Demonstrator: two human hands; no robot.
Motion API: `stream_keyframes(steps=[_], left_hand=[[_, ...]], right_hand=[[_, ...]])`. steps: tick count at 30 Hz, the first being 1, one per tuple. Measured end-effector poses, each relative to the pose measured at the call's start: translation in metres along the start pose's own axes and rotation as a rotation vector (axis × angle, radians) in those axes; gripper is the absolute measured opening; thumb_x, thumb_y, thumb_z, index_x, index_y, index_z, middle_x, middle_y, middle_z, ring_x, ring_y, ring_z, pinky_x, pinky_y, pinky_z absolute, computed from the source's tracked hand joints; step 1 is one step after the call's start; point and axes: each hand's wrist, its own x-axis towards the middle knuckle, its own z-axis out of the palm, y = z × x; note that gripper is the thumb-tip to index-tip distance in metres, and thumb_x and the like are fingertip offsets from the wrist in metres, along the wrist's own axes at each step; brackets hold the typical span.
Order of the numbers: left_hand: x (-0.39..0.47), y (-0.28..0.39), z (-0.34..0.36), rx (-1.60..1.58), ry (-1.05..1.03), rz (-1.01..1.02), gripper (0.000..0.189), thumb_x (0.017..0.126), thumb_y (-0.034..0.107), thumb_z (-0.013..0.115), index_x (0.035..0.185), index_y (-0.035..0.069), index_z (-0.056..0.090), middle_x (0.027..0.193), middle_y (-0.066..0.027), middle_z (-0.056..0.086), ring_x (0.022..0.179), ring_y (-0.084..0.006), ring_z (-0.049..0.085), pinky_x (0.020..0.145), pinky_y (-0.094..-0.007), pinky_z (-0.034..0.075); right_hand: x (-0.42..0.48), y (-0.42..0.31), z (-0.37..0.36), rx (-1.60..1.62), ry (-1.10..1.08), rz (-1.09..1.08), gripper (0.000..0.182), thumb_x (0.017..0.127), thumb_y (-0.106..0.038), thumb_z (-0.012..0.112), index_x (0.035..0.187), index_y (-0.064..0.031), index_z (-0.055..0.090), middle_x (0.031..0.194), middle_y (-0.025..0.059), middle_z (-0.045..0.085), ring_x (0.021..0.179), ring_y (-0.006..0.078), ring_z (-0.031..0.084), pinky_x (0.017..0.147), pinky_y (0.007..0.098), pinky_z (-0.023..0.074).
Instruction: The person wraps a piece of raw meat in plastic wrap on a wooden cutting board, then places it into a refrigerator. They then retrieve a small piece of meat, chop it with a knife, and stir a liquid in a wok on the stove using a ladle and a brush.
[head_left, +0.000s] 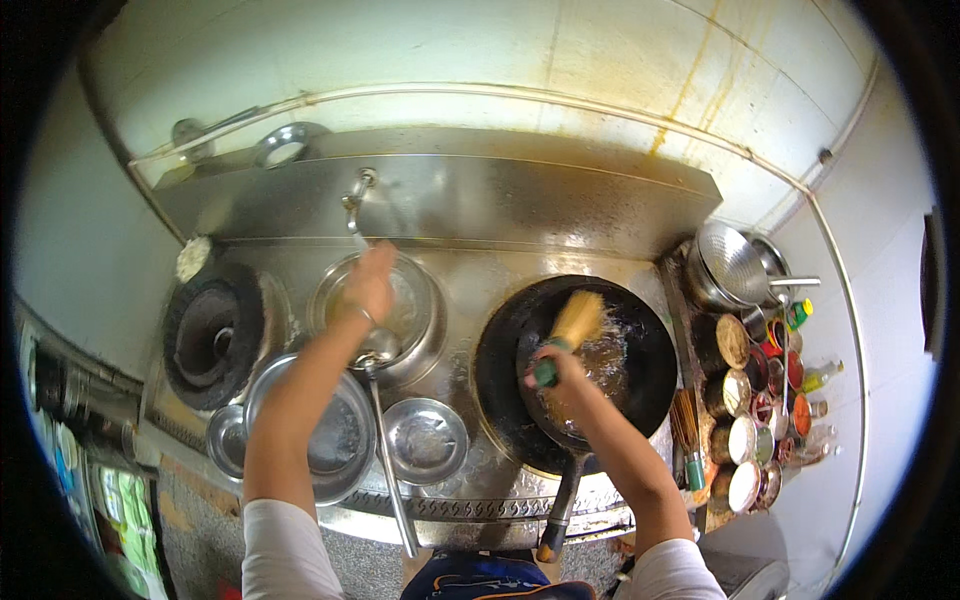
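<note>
My right hand (555, 367) grips the green-wrapped handle of a bamboo wok brush (581, 319). Its blurred bristles are over the shallow liquid in a dark wok (536, 405), which sits in a black burner ring (499, 367). The wok's long handle (564, 495) points towards me. Blurred by motion, my left hand (373, 281) is at the spout end of a wall faucet (358, 199), above a round metal pot (427, 315) of liquid. I cannot tell whether its fingers touch the spout. A ladle (386, 450) rests across the pot's near rim, its handle towards me.
Metal bowls (426, 441) and a wide metal basin (341, 442) stand near the front edge. An unoccupied burner (214, 337) is at left. A second bamboo brush (684, 427), strainers (731, 262) and several seasoning containers (742, 439) line the right side. A metal backsplash (465, 195) rises behind.
</note>
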Motion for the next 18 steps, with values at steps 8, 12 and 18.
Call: stream_keyframes(steps=[8,12,18], left_hand=[[0.09,-0.053,-0.032,0.38,-0.216,-0.008,0.057,0.076,0.01,0.055,0.132,0.008,0.041,0.138,-0.0052,0.039,0.134,-0.0201,0.026,0.11,-0.0438,0.019],[0.073,-0.083,-0.035,0.333,-0.246,0.091,0.052,0.078,0.002,0.049,0.129,0.011,0.046,0.133,-0.0024,0.044,0.135,-0.0196,0.025,0.111,-0.0466,0.015],[0.057,-0.091,-0.081,0.335,-0.266,0.196,0.06,0.076,-0.003,0.047,0.133,0.014,0.042,0.139,0.0018,0.039,0.139,-0.0181,0.016,0.112,-0.0503,0.008]], right_hand=[[0.028,-0.027,-0.03,0.238,-0.023,-0.131,0.019,0.074,-0.009,0.063,0.086,-0.0006,0.051,0.072,0.0178,0.058,0.065,0.0306,0.062,0.055,0.041,0.0549],[0.001,-0.01,0.031,0.301,-0.161,-0.077,0.019,0.075,-0.01,0.064,0.085,-0.0004,0.052,0.076,0.0165,0.06,0.066,0.0302,0.062,0.056,0.0405,0.055],[0.023,-0.043,-0.009,0.335,-0.059,-0.234,0.017,0.075,-0.007,0.06,0.086,0.001,0.05,0.076,0.0172,0.057,0.064,0.0308,0.061,0.06,0.0427,0.0559]])
